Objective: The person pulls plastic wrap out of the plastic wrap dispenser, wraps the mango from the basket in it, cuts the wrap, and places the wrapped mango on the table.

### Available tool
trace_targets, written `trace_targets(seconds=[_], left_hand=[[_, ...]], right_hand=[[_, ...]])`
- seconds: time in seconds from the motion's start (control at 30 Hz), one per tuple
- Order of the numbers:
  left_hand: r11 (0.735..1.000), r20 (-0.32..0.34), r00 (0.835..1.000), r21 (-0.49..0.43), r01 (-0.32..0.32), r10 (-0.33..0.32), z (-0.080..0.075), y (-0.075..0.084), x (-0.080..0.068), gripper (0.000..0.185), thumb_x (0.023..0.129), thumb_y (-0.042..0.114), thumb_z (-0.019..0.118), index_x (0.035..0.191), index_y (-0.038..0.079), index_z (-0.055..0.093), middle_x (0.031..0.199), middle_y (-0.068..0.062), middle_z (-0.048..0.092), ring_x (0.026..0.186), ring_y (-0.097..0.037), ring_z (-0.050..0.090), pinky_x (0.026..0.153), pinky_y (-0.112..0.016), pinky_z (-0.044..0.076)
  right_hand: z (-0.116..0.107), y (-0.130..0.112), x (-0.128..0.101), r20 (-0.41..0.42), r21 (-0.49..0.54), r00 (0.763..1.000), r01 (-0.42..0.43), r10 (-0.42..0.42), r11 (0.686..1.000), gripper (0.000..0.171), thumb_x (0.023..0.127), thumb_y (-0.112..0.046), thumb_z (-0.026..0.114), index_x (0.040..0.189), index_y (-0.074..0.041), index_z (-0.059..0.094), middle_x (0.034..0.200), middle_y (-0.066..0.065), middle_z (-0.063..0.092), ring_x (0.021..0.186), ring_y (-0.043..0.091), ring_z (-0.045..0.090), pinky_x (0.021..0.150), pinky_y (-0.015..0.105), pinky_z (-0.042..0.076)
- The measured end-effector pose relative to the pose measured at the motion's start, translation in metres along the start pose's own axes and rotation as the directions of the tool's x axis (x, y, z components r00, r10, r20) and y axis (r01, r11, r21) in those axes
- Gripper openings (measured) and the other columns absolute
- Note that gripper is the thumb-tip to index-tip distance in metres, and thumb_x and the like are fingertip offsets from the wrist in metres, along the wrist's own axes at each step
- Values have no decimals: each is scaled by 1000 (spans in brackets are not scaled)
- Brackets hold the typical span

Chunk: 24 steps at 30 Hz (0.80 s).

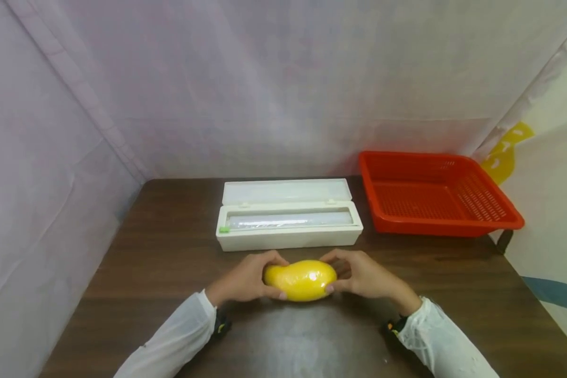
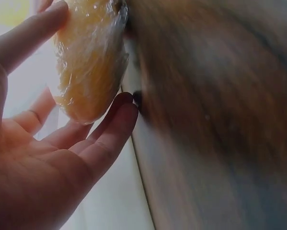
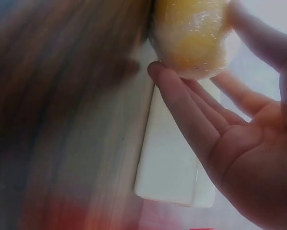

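Right now you have the film-wrapped mango [image 1: 301,280] cradled between both hands, low over the dark wooden table [image 1: 160,247] and just in front of the open cling-film dispenser box [image 1: 288,220]. Your left hand [image 1: 245,278] cups its left end, thumb over the top and fingertips [image 2: 119,112] curved under the fruit; your right hand [image 1: 366,274] mirrors that on the other end, fingers [image 3: 181,96] loosely curled against the wrap. Both wrist views show crinkled film already lying tight on the skin, so I judge the step in hand to be smoothing and sealing the wrap, with the cutting of the film done. Whether the underside seam is closed is hidden. The next move likely calls for pressing any loose edge flat with your fingertips, keeping a light, even hold so the slick surface does not slip. The red perforated basket [image 1: 434,194] sits well apart at the far right, unoccupied.
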<state>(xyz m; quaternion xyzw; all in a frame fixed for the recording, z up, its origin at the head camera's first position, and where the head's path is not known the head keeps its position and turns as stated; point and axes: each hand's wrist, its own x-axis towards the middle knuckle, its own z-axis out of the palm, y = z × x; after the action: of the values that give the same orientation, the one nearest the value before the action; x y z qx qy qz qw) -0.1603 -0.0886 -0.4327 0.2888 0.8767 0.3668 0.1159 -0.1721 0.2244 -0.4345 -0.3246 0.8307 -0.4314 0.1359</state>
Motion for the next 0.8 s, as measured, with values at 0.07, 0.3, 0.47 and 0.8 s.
trace_targets(seconds=[0.07, 0.3, 0.47, 0.8], left_hand=[[1000, 7, 1000, 6, -2, 2, 1, -1, -1, 59, 75, 44, 88, 124, 22, 62, 124, 6, 70, 109, -7, 63, 100, -35, 51], [999, 25, 1000, 39, 1, -2, 3, -2, -4, 59, 74, 36, 89, 123, 19, 59, 122, 2, 69, 108, -11, 63, 98, -38, 51], [996, 49, 999, 82, -27, 23, -2, 0, -2, 61, 76, 33, 87, 126, 16, 57, 123, 0, 68, 108, -11, 63, 98, -37, 52], [990, 59, 998, 137, 27, -36, -35, 23, -3, 64, 93, 42, 71, 144, 9, 51, 145, -9, 56, 129, -31, 57, 108, -50, 47]], right_hand=[[2, -1, 0, -2, -23, 1000, -1, 1, 1000, 54, 80, -27, 87, 126, -12, 63, 126, 8, 68, 103, 25, 72, 82, 28, 61], [9, -2, 1, 24, -75, 1000, -9, 11, 997, 55, 82, -33, 85, 128, -17, 61, 126, 1, 68, 105, 19, 71, 81, 26, 60], [7, -6, 6, 24, -198, 999, 30, -26, 980, 54, 84, -40, 82, 129, -20, 59, 125, -6, 68, 107, 12, 68, 88, 30, 59], [-10, -20, 7, 43, -230, 999, -9, 19, 973, 58, 88, -41, 77, 134, -10, 60, 131, 5, 67, 109, 18, 71, 92, 37, 58]])
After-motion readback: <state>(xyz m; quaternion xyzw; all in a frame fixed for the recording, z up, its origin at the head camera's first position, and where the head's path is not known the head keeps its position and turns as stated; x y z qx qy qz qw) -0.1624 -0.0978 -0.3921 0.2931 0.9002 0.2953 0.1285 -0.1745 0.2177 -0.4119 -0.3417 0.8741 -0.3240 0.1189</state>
